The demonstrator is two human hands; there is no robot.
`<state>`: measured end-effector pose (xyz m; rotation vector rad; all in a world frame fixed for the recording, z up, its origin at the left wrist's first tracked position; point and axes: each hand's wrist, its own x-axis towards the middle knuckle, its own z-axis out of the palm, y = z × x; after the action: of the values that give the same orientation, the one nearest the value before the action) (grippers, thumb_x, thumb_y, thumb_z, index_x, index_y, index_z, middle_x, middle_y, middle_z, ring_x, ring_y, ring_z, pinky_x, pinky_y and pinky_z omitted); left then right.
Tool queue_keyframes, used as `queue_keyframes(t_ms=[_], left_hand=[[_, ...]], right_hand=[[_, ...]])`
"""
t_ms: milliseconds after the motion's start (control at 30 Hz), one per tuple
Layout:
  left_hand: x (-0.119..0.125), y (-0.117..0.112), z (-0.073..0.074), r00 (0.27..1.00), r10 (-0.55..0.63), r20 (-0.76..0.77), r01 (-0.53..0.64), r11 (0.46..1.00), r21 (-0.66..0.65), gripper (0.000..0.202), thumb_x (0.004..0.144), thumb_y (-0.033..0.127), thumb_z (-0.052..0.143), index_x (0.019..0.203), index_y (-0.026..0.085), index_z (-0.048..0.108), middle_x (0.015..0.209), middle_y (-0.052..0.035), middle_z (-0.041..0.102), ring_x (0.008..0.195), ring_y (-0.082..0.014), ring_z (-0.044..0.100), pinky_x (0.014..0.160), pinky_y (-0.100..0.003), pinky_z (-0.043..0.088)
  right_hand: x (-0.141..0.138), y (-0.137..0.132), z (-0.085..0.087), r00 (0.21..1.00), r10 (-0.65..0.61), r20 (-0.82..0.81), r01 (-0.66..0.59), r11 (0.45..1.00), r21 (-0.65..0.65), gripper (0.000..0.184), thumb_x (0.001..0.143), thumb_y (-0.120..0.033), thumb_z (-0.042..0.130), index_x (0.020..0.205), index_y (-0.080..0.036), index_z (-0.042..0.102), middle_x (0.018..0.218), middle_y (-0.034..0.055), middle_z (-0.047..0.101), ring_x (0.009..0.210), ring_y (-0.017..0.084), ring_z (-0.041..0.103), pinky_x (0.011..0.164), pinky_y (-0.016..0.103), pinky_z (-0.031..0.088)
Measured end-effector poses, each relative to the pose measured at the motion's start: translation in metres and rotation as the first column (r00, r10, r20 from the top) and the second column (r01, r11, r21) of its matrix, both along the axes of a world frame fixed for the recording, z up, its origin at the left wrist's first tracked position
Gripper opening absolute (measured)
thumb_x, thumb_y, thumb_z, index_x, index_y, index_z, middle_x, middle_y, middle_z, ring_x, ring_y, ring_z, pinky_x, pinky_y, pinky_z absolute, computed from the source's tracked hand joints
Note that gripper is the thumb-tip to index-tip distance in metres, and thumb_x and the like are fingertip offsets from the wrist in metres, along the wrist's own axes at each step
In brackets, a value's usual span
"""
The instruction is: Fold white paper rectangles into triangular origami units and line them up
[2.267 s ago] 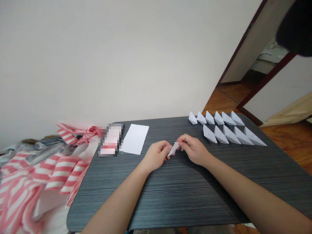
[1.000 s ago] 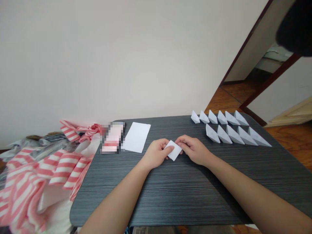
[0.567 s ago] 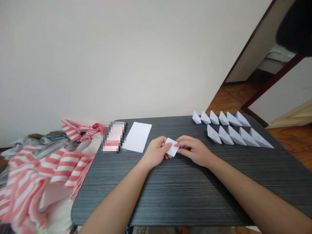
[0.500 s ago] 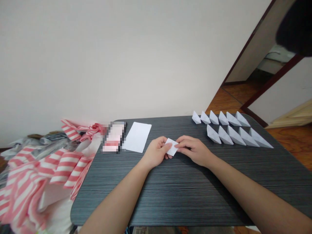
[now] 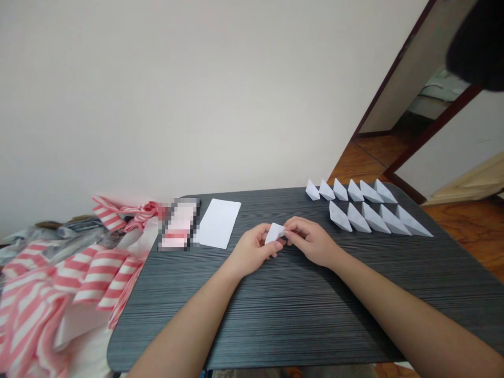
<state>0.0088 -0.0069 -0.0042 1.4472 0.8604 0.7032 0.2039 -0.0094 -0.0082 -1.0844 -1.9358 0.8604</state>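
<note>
A small folded white paper piece is pinched between both hands just above the dark striped table. My left hand grips its lower left side with thumb and fingers closed. My right hand pinches its right edge with curled fingers. Both forearms reach in from the bottom of the view.
Two rows of several folded white paper boats stand at the table's far right. A flat white sheet and a blurred pink-and-white object lie at the far left. Pink-striped cloth is heaped left of the table. A doorway opens at right.
The paper was a narrow folded shape, then spread to a flat diamond a second ago; now it is folded smaller and held more upright. Both hands stayed in the same spot.
</note>
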Motion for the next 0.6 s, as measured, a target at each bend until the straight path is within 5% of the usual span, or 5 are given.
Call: queue_keyframes(t_ms=[267, 600], left_hand=[[0.0021, 0.0014, -0.0044, 0.997, 0.056, -0.055, -0.054, 0.998, 0.041, 0.031, 0.088, 0.041, 0.043, 0.092, 0.014, 0.055, 0.087, -0.0088, 0.068, 0.053, -0.0085, 0.056, 0.049, -0.020, 0.043], [0.0023, -0.0016, -0.0025, 0.990, 0.054, -0.127, -0.042, 0.994, 0.097, 0.026, 0.086, 0.037, 0.048, 0.096, 0.015, 0.057, 0.083, -0.0065, 0.068, 0.057, -0.0098, 0.057, 0.053, -0.021, 0.045]], right_hand=[[-0.0031, -0.0026, 0.0033, 1.000, 0.003, 0.026, -0.001, 0.997, -0.071, 0.011, 0.088, -0.022, 0.048, 0.084, -0.017, 0.057, 0.075, 0.0017, 0.058, 0.063, 0.013, 0.056, 0.060, 0.026, 0.043], [-0.0020, -0.0028, -0.0004, 1.000, -0.009, -0.016, 0.007, 0.990, -0.144, 0.010, 0.089, -0.026, 0.047, 0.089, -0.018, 0.053, 0.069, -0.0001, 0.058, 0.058, 0.012, 0.057, 0.056, 0.024, 0.043]])
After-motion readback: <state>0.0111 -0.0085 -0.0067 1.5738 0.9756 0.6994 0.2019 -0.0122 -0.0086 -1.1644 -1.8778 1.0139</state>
